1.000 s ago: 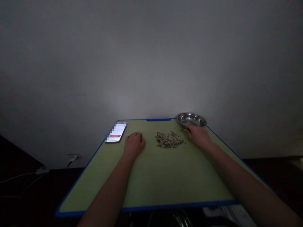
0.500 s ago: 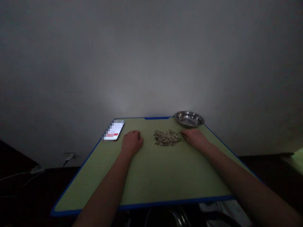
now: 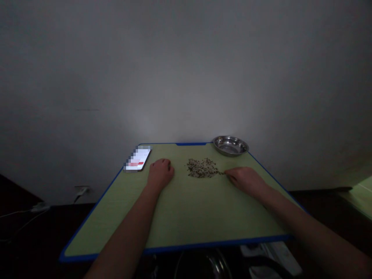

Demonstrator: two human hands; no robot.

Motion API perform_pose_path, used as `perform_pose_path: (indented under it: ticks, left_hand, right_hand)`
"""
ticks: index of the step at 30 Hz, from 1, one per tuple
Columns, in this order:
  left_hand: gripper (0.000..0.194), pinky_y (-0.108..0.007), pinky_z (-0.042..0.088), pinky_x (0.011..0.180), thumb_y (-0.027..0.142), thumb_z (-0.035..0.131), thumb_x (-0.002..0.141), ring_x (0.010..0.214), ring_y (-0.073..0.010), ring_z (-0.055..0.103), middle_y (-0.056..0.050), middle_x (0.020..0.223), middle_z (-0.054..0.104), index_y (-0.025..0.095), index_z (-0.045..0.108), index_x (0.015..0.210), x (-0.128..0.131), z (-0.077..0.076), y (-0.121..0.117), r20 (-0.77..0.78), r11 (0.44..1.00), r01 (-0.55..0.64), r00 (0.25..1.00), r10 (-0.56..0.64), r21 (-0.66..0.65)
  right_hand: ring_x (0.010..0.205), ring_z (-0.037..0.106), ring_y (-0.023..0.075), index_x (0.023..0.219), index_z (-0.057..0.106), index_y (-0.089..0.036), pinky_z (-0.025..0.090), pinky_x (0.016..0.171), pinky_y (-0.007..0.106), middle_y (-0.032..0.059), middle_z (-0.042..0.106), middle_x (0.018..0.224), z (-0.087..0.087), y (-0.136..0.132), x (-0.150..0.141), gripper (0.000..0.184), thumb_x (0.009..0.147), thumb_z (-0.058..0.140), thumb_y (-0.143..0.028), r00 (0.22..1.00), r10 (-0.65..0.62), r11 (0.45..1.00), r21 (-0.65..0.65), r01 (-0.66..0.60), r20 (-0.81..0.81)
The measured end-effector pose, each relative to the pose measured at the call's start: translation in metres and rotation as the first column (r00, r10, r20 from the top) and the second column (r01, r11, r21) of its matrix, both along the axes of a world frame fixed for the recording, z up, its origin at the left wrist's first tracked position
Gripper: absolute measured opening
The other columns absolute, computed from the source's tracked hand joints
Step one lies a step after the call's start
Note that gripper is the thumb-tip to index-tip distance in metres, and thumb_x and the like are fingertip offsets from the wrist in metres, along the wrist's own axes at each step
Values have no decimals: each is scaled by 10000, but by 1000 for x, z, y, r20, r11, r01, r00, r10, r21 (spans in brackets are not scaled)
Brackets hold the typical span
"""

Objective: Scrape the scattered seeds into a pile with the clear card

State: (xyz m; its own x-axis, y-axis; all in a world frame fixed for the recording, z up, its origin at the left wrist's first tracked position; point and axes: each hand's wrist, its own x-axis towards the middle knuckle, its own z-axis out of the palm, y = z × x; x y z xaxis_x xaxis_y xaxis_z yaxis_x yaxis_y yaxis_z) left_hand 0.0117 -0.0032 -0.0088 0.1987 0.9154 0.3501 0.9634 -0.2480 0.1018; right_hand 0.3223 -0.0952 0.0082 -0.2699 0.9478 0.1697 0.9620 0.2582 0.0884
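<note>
A loose patch of small dark and pale grains lies spread on the light green tabletop. At the patch's right edge, my right hand rests with fingertips pressed together, touching or nearly touching a few stray dark grains. Whatever is between those fingertips is too small to make out. My left hand lies on the table left of the grains, fingers curled into a loose fist, with nothing visible in it. Behind my right hand stands a shiny metal bowl at the far right corner.
A phone with a lit screen lies at the far left, beyond my left hand. Blue edging runs round the table. A grey wall rises behind it. Below the near edge are a round glass lid and a plugged-in cable at left.
My right hand has moved nearer to me, away from the bowl, to the right edge of the grains. Some grains there now form a short trail. My left hand keeps its pose.
</note>
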Motion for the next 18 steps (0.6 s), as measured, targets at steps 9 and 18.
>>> perform_pose_path:
  ticks: [9,18]
  left_hand:
    - [282,-389,413,884,276,427,847,1047,-253,574,-119,1092,659,173,640,1000,0,-1,1,5,1000,4,1000,-4,3]
    - [281,-385,409,893,288,431,847,1056,-253,567,-121,1106,653,178,635,1006,0,1,1,-6,1000,-1,1000,1,-23]
  right_hand:
    - [718,695,237,946,713,-224,451,615,307,85,750,821,8,-20,-20,278,893,446,-166,995,6,999,-38,-2,99]
    - [768,671,222,1071,692,-224,442,668,304,86,744,886,14,-11,-1,299,884,460,-202,995,-101,995,16,101,16]
